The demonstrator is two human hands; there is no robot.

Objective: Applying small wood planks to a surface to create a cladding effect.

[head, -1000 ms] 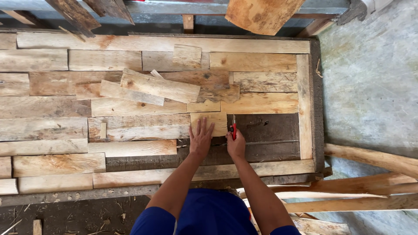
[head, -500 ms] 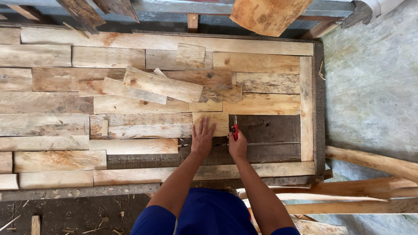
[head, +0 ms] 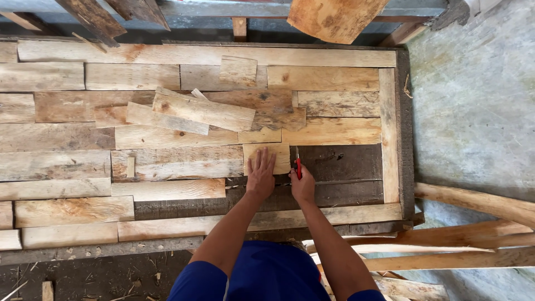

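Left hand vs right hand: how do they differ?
The left hand lies flat, fingers spread, on a small wood block; the right hand is curled around a red pencil beside that block. Left is empty, right grips a tool. Both are bare and rest on the plank panel.

Rough woodworking yard: scrap planks (head: 203, 111)

Small pale wood block (head: 273, 155) flat; red pencil (head: 298, 165) alongside

small block (head: 273, 156): pale tan, under the left hand (head: 261, 175)
tool (head: 298, 166): red, in the right hand (head: 302, 187)
backing board (head: 345, 161): dark brown
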